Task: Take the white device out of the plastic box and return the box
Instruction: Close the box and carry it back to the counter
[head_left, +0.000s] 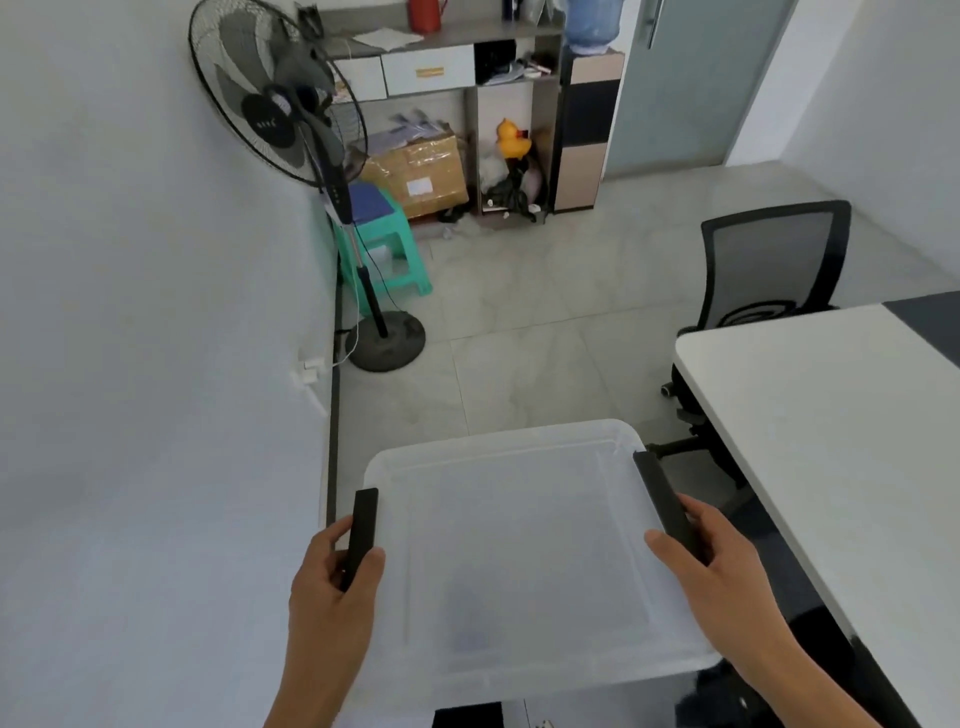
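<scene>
Left hand (332, 582): fingers (370, 564) curled and clenched around the black latch handle (361, 535) on the left edge of the plastic box (519, 545). The translucent, lidded box is held in the air above the floor (519, 312), between the wall and the white counter (831, 426). Right hand (717, 566): fingers wrapped over the right-edge black handle (667, 501). The white device cannot be made out.
</scene>
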